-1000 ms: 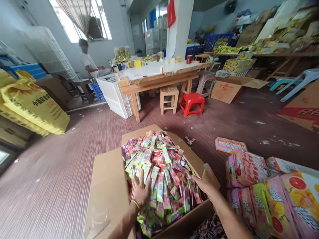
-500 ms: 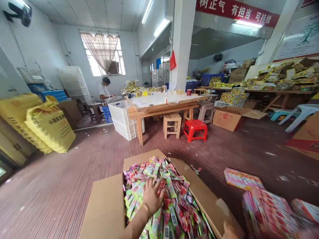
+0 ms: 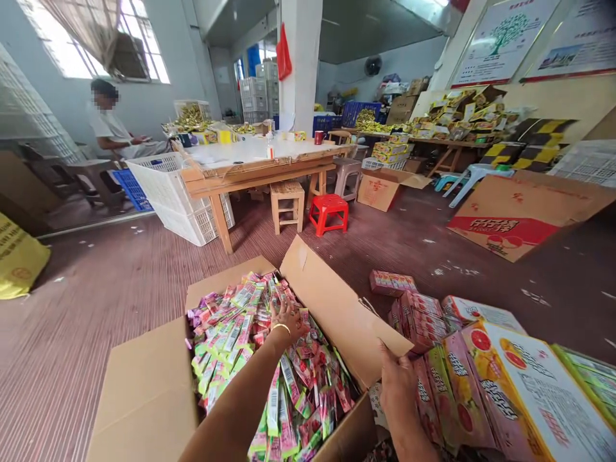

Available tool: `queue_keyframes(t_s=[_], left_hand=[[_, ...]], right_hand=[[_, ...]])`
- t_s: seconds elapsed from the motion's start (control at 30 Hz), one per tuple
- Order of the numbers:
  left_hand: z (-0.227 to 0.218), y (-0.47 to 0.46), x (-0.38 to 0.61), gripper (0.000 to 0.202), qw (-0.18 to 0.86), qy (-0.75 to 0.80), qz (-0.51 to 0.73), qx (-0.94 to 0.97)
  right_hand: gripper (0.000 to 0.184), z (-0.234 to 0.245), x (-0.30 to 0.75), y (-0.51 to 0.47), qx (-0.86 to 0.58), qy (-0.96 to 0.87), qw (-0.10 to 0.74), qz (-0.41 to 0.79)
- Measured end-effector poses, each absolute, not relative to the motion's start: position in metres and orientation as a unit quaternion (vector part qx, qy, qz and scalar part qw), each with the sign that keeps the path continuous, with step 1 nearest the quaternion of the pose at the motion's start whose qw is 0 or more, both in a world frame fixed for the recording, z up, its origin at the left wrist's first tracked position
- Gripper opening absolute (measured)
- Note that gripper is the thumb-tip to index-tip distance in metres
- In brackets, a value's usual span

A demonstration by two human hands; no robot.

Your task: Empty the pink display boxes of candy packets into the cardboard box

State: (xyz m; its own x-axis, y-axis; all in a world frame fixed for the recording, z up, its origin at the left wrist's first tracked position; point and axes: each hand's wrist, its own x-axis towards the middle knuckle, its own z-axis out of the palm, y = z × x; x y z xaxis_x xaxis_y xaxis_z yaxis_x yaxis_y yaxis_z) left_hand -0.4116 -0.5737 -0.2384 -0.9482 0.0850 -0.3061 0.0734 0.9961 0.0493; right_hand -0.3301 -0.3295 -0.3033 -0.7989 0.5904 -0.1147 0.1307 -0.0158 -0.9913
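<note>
Head view — left hand [image 3: 287, 319] palm-down on sachets [image 3: 231, 333].

The person's left hand [image 3: 289, 317] wore a thin bangle [image 3: 282, 327] of gold colour around the wrist, a plain and narrow ring that caught a little light. The left forearm [image 3: 240, 404] was bare from the wrist down to the lower edge of the view, and the right hand [image 3: 399, 385] was bare in the same way. The fingers were only partly in view, so the nails could not be judged.
</note>
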Motion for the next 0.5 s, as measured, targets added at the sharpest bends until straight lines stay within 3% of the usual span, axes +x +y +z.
queue_keyframes(t_s=[0.1, 0.2, 0.33, 0.43, 0.5], left_hand=[[-0.227, -0.566, -0.41, 0.057, 0.156, 0.986, 0.034, 0.04], [-0.207, -0.565, -0.393, 0.05, 0.132, 0.989, 0.051, 0.044], [-0.183, -0.611, -0.323, 0.041, 0.019, 0.999, 0.029, 0.017], [-0.174, -0.684, -0.24, 0.044, -0.069, 0.985, -0.028, -0.153], [-0.172, -0.731, -0.18, 0.054, -0.071, 0.937, -0.049, -0.339]], right_hand=[[0.053, -0.271, -0.309, -0.328, -0.201, -0.722, 0.094, 0.656], [0.043, -0.249, -0.285, -0.338, -0.033, -0.801, 0.035, 0.597], [0.035, -0.245, -0.26, -0.362, 0.212, -0.866, 0.015, 0.452], [0.035, -0.251, -0.255, -0.37, 0.257, -0.884, 0.03, 0.389], [0.035, -0.252, -0.259, -0.369, 0.232, -0.885, 0.048, 0.4]])
